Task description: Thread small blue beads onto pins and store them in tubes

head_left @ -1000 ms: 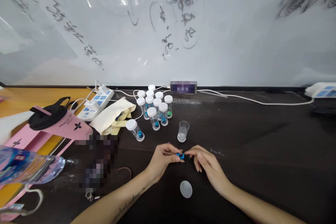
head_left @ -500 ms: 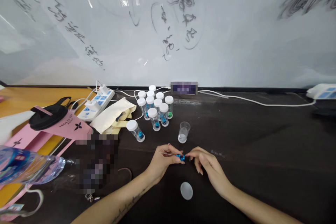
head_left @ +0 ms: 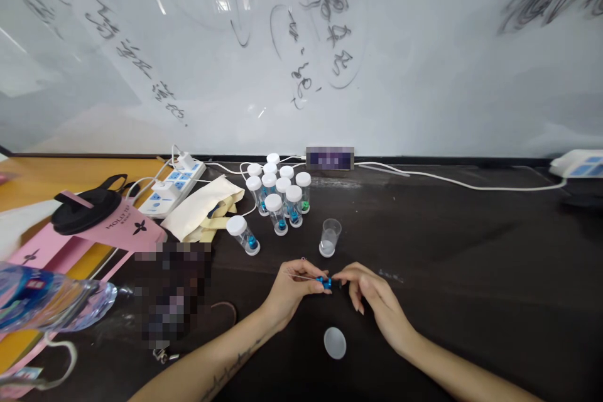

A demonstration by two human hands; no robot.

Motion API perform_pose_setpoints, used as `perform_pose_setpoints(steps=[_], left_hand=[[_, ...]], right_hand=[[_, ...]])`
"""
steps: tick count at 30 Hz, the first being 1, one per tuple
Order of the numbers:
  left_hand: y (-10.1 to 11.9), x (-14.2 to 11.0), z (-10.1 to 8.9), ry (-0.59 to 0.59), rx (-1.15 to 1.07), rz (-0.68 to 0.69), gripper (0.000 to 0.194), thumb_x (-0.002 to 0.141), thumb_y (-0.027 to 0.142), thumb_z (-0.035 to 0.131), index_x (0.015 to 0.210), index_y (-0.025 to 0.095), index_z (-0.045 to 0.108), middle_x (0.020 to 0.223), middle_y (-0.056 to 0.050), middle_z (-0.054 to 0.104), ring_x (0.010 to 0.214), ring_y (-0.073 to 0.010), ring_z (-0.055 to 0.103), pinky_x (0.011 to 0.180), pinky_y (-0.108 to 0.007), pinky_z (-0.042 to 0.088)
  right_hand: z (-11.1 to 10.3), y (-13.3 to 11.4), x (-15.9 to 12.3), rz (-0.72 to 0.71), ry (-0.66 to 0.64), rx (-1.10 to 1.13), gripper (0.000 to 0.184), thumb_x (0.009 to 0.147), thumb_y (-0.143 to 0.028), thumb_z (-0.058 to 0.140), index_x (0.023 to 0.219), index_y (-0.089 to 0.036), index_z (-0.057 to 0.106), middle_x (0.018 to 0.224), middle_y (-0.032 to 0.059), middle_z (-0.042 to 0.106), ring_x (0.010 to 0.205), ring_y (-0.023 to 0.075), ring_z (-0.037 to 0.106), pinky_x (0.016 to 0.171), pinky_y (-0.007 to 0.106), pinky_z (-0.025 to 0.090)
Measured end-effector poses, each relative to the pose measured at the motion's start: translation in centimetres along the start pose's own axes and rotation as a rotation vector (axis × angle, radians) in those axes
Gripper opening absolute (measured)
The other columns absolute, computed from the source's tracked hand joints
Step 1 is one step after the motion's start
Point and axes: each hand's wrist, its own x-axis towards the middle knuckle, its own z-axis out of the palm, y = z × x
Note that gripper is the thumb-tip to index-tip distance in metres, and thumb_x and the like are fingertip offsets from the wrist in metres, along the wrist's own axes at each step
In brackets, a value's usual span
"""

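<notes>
A small shiny blue piece (head_left: 325, 282) is pinched between the thumb and fingers of my left hand (head_left: 294, 289). A thin pale strand runs from it back across the fingers; what kind of piece it is I cannot make out. My right hand (head_left: 372, 295) lies just to the right, forefinger stretched to the blue piece's edge, the other fingers loosely curled. An uncapped clear vial (head_left: 331, 237) stands upright beyond the hands. Nearer to me, a round white cap (head_left: 335, 343) rests on the dark table.
Several capped vials (head_left: 281, 213) with blue or green bits inside cluster behind my left hand; one vial (head_left: 244, 234) stands apart, leaning. At left are a cloth pouch (head_left: 200, 204), a power strip (head_left: 175, 188), a pink cup (head_left: 127, 223) and a plastic bottle (head_left: 51, 298). A whiteboard (head_left: 414, 63) rises behind.
</notes>
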Motion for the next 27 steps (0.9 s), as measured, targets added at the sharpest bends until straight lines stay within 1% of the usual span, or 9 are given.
perform_pose_setpoints(steps=[2,6,11,15,20,24,27], left_hand=[[-0.02,-0.01,0.02,0.002,-0.004,0.003,0.017,0.057,0.011,0.083,0.070,0.013,0.072,0.069,-0.004,0.072,0.063,-0.0151,0.067,0.082,-0.035,0.052],[-0.08,-0.04,0.00,-0.009,-0.009,0.008,0.016,0.058,0.010,0.082,0.070,0.012,0.072,0.070,-0.004,0.072,0.062,-0.0148,0.066,0.081,-0.035,0.052],[-0.15,0.03,-0.09,0.007,-0.002,-0.002,0.017,0.057,0.009,0.082,0.069,0.012,0.072,0.069,-0.004,0.072,0.063,-0.0148,0.067,0.078,-0.033,0.052],[-0.07,0.08,-0.08,0.001,-0.015,-0.003,0.017,0.057,0.010,0.083,0.070,0.012,0.072,0.070,-0.004,0.072,0.063,-0.0150,0.067,0.075,-0.031,0.052],[-0.01,-0.10,-0.01,0.000,-0.017,-0.010,0.017,0.057,0.009,0.083,0.070,0.012,0.072,0.072,-0.004,0.072,0.062,-0.0147,0.067,0.076,-0.032,0.052],[-0.02,-0.14,-0.02,-0.001,-0.018,-0.011,0.017,0.057,0.009,0.083,0.070,0.012,0.072,0.071,-0.004,0.072,0.063,-0.0152,0.067,0.074,-0.031,0.052],[-0.02,-0.03,-0.04,-0.002,-0.005,-0.003,0.017,0.058,0.010,0.083,0.070,0.012,0.072,0.070,-0.004,0.072,0.061,-0.0144,0.066,0.077,-0.032,0.052]], right_hand=[[-0.01,-0.02,-0.01,0.005,-0.012,0.002,0.045,0.100,-0.043,0.031,0.105,-0.020,0.069,0.083,0.0044,0.057,0.054,0.0121,0.046,0.059,0.030,0.040],[0.01,-0.05,-0.01,0.002,-0.007,0.012,0.045,0.100,-0.042,0.030,0.109,-0.019,0.068,0.081,0.0038,0.057,0.055,0.0124,0.047,0.062,0.031,0.041],[0.07,0.18,0.07,0.010,-0.011,0.022,0.045,0.100,-0.042,0.030,0.105,-0.018,0.069,0.082,0.0045,0.057,0.054,0.0120,0.046,0.057,0.029,0.039],[0.05,0.42,0.05,0.018,0.001,0.012,0.044,0.101,-0.040,0.029,0.113,-0.019,0.065,0.084,0.0046,0.057,0.055,0.0122,0.046,0.060,0.030,0.040],[0.02,0.34,0.01,0.012,-0.007,0.003,0.044,0.101,-0.041,0.030,0.106,-0.019,0.068,0.081,0.0039,0.057,0.055,0.0120,0.047,0.061,0.030,0.040],[0.02,0.22,0.03,0.011,0.007,0.006,0.045,0.101,-0.042,0.029,0.112,-0.019,0.066,0.082,0.0040,0.057,0.055,0.0121,0.047,0.061,0.030,0.041],[0.01,0.23,0.03,0.005,-0.004,0.004,0.046,0.101,-0.042,0.029,0.107,-0.019,0.068,0.082,0.0043,0.057,0.055,0.0120,0.047,0.061,0.030,0.040]])
